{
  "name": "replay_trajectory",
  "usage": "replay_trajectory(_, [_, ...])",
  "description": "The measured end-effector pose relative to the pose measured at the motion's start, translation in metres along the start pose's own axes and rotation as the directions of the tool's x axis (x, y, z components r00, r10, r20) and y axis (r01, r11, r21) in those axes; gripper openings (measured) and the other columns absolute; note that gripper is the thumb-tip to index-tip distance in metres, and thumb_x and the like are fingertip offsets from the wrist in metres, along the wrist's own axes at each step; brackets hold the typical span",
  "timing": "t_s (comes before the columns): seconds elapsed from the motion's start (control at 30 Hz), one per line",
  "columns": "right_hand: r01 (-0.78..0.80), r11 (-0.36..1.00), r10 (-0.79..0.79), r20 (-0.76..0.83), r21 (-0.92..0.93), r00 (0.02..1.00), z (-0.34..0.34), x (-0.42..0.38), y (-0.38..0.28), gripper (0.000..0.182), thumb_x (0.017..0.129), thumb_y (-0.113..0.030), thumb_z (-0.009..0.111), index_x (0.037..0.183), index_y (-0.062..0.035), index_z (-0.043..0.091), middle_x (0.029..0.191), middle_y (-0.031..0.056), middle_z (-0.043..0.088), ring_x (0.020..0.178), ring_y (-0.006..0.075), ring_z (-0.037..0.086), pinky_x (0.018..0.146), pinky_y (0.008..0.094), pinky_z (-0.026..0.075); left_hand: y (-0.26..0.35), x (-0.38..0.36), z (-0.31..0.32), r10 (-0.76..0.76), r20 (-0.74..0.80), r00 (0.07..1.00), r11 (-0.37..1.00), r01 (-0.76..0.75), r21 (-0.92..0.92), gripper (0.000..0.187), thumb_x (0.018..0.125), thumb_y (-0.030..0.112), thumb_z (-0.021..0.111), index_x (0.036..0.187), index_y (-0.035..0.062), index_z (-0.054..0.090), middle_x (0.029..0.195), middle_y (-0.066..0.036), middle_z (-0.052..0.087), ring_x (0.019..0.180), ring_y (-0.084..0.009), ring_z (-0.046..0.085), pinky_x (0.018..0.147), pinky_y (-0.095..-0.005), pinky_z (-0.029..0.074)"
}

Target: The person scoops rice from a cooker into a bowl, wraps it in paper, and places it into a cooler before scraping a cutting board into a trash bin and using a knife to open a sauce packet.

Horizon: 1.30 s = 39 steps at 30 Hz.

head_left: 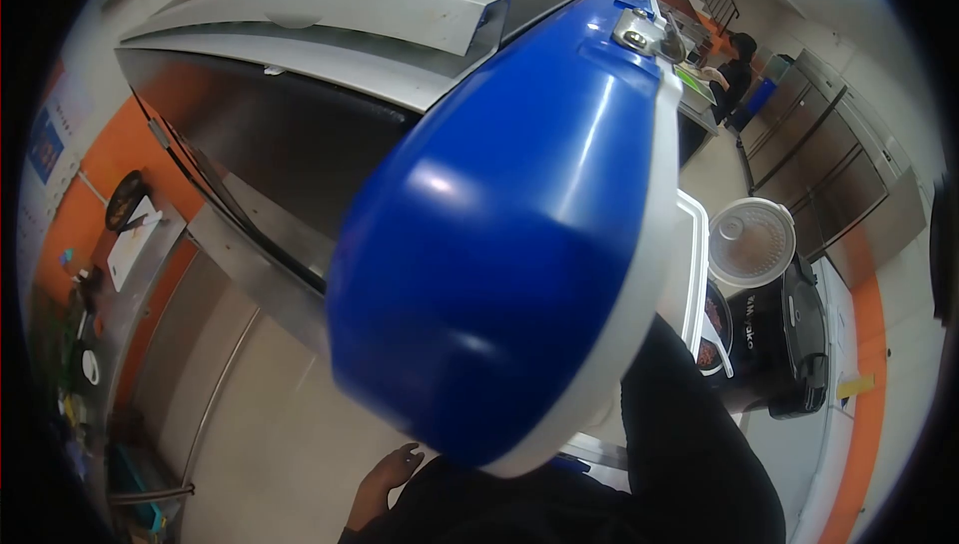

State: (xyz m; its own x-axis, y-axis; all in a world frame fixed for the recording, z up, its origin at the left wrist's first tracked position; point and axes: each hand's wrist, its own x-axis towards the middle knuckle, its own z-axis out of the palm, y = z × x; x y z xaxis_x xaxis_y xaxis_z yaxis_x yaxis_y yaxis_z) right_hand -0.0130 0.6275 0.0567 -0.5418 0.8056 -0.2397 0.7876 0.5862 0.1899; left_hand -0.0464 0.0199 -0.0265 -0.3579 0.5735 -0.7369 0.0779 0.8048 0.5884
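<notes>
A large glossy blue lid or container (499,224) with a whitish rim and a metal fitting at its top fills the middle of the view, very close to the camera. My left hand (390,474) hangs below its lower left edge, fingers loosely bent and holding nothing. On the right, a black sleeve (679,414) runs up behind the whitish rim; my right hand is hidden there, so what it touches does not show. Just beyond the rim are a white tray edge (697,284) and a bowl of reddish food with a white utensil (717,344).
A black cooker (774,339) and a translucent round lid (751,242) stand at right. Behind are steel cabinets (809,144) and a person in black (737,74). A metal hood-like unit (250,124) is upper left; a counter (150,294) with a cutting board lies left.
</notes>
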Motion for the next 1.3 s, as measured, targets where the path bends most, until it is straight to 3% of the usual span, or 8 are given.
replay_trajectory(0.33, [-0.014, 0.997, 0.009, -0.058, -0.077, 0.998, 0.095, 0.068, 0.031, 0.029, 0.096, -0.018, 0.054, 0.119, -0.0092, 0.069, 0.118, 0.0132, 0.069, 0.115, 0.029, 0.063, 0.103, 0.0408, 0.045, -0.006, -0.013, 0.002, -0.058, -0.027, 0.998, 0.992, 0.06, 0.107, 0.06, 0.097, 0.044, 0.052, 0.14, 0.0026, 0.051, 0.131, -0.025, 0.061, 0.123, -0.0401, 0.057, 0.104, -0.0454, 0.044])
replay_trajectory(0.43, [0.272, 0.944, -0.303, -0.167, -0.186, 0.938, -0.049, -0.031, 0.013, 0.035, 0.088, -0.026, 0.061, 0.113, -0.0045, 0.072, 0.114, 0.0232, 0.069, 0.108, 0.036, 0.066, 0.098, 0.0414, 0.049, 0.003, -0.015, 0.0, -0.12, -0.005, 0.993, 0.951, 0.117, 0.285, 0.063, 0.097, 0.047, 0.051, 0.142, 0.0036, 0.05, 0.133, -0.024, 0.059, 0.124, -0.0402, 0.056, 0.106, -0.0463, 0.043])
replay_trajectory(0.53, [0.631, 0.72, -0.552, 0.311, -0.291, 0.773, -0.126, 0.048, 0.024, 0.034, 0.096, -0.027, 0.055, 0.121, -0.0078, 0.069, 0.121, 0.0151, 0.068, 0.107, 0.0323, 0.067, 0.093, 0.0391, 0.052, 0.038, -0.027, -0.003, -0.19, 0.019, 0.982, 0.9, 0.166, 0.404, 0.063, 0.097, 0.05, 0.049, 0.141, 0.0041, 0.05, 0.135, -0.023, 0.058, 0.125, -0.0402, 0.056, 0.106, -0.0469, 0.043])
replay_trajectory(0.57, [0.358, 0.9, -0.435, 0.538, 0.248, 0.722, -0.221, -0.036, 0.024, 0.038, 0.098, -0.033, 0.056, 0.121, -0.0041, 0.066, 0.12, 0.0153, 0.067, 0.098, 0.0304, 0.068, 0.083, 0.0462, 0.057, 0.057, -0.036, -0.005, -0.217, 0.022, 0.976, 0.888, 0.188, 0.42, 0.063, 0.098, 0.05, 0.046, 0.14, 0.0042, 0.051, 0.135, -0.023, 0.058, 0.124, -0.0401, 0.056, 0.106, -0.0471, 0.043])
replay_trajectory(0.73, [0.619, 0.648, -0.54, -0.305, 0.445, 0.785, -0.299, -0.22, 0.102, 0.035, 0.096, -0.036, 0.06, 0.111, -0.0044, 0.064, 0.101, 0.0071, 0.065, 0.093, 0.02, 0.062, 0.083, 0.0358, 0.051, 0.124, -0.059, 0.001, -0.249, 0.195, 0.949, 0.879, 0.137, 0.456, 0.055, 0.101, 0.047, 0.041, 0.13, 0.0041, 0.058, 0.13, -0.024, 0.06, 0.119, -0.0402, 0.058, 0.103, -0.0466, 0.045])
replay_trajectory(0.93, [0.49, 0.378, -0.688, -0.116, 0.785, 0.716, -0.204, -0.365, 0.247, 0.037, 0.097, -0.037, 0.063, 0.111, -0.0031, 0.064, 0.099, 0.0109, 0.067, 0.097, 0.0197, 0.064, 0.085, 0.0359, 0.052, 0.109, 0.0, 0.035, -0.179, 0.386, 0.905, 0.802, -0.093, 0.59, 0.052, 0.101, 0.045, 0.041, 0.127, 0.0037, 0.059, 0.127, -0.024, 0.06, 0.118, -0.0398, 0.059, 0.101, -0.046, 0.046])
replay_trajectory(1.13, [-0.101, 0.892, -0.122, 0.449, 0.44, 0.885, -0.023, -0.388, 0.336, 0.042, 0.088, -0.04, 0.07, 0.113, -0.007, 0.068, 0.111, 0.0205, 0.067, 0.106, 0.0322, 0.065, 0.09, 0.0408, 0.051, 0.103, 0.059, 0.094, 0.102, 0.653, 0.75, 0.486, -0.61, 0.625, 0.049, 0.101, 0.043, 0.042, 0.123, 0.0032, 0.061, 0.125, -0.024, 0.061, 0.116, -0.0393, 0.059, 0.1, -0.0454, 0.047])
replay_trajectory(1.3, [-0.059, 0.776, -0.077, 0.188, 0.628, 0.979, 0.143, -0.334, 0.346, 0.051, 0.082, -0.037, 0.076, 0.117, -0.003, 0.064, 0.114, 0.025, 0.066, 0.108, 0.0363, 0.064, 0.092, 0.0416, 0.051, 0.274, -0.013, 0.208, 0.441, 0.381, 0.812, 0.799, -0.549, 0.245, 0.041, 0.092, 0.027, 0.069, 0.126, 0.0078, 0.057, 0.121, -0.018, 0.061, 0.115, -0.0332, 0.059, 0.096, -0.041, 0.048])
